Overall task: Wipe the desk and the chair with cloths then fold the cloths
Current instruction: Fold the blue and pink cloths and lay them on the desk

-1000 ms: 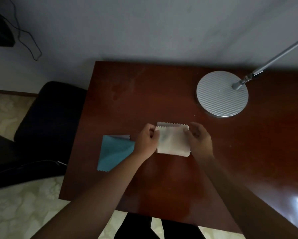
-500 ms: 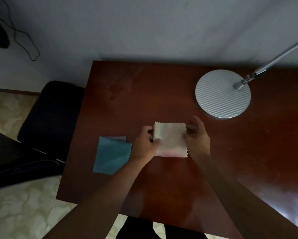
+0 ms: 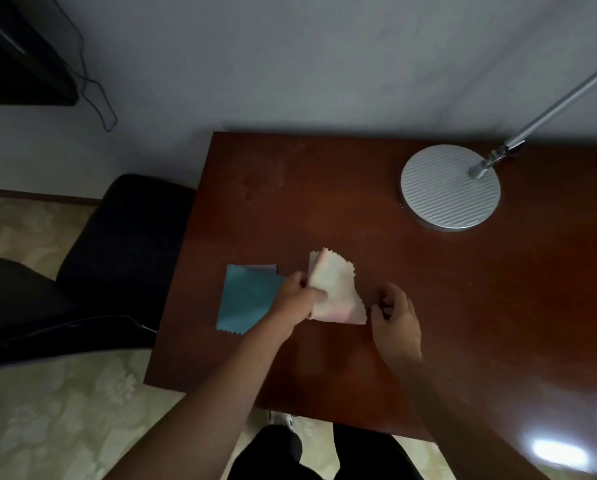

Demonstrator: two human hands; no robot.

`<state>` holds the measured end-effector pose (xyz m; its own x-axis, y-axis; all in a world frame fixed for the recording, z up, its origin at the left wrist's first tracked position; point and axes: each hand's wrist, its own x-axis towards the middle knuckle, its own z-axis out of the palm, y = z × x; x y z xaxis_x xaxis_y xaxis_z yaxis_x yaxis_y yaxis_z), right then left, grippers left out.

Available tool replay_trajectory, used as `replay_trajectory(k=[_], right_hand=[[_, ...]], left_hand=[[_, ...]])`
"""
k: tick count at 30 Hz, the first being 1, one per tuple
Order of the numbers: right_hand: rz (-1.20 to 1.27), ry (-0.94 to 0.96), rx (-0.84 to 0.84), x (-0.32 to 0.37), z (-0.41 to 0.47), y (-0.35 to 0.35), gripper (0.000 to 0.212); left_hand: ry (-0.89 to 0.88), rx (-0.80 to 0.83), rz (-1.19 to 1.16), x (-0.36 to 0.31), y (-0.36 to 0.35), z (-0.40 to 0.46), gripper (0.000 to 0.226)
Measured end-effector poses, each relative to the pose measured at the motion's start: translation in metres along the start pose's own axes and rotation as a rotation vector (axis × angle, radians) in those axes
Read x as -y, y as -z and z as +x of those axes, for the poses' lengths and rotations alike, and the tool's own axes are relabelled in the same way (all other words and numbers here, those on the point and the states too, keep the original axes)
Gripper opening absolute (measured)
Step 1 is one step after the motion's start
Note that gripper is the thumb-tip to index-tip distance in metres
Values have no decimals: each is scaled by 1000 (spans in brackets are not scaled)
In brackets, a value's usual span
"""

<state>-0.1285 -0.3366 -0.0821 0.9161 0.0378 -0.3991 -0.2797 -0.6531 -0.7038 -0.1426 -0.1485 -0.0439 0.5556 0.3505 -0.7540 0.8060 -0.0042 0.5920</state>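
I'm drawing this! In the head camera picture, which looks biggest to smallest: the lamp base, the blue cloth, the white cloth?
1. Lamp base, clearly biggest.
2 and 3. Blue cloth and white cloth look about alike; the left hand covers part of each, so no ranking.

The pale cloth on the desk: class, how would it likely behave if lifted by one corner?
The pale cloth probably flops: its far edge already curls up where the left hand grips it. It looks thin, so likely light.
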Motion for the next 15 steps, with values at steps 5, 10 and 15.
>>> replay_trajectory(k=[5, 10, 15], right_hand=[[-48, -60, 13, -3, -60, -31, 44], [-98, -232, -8, -6, -120, -72, 17], [31, -600, -10, -31, -180, -110, 27]], left_hand=[[-54, -182, 301, 43, 92, 5, 29], [-78, -432, 517, 80, 127, 15, 53], [-13, -168, 289, 93, 117, 2, 24]])
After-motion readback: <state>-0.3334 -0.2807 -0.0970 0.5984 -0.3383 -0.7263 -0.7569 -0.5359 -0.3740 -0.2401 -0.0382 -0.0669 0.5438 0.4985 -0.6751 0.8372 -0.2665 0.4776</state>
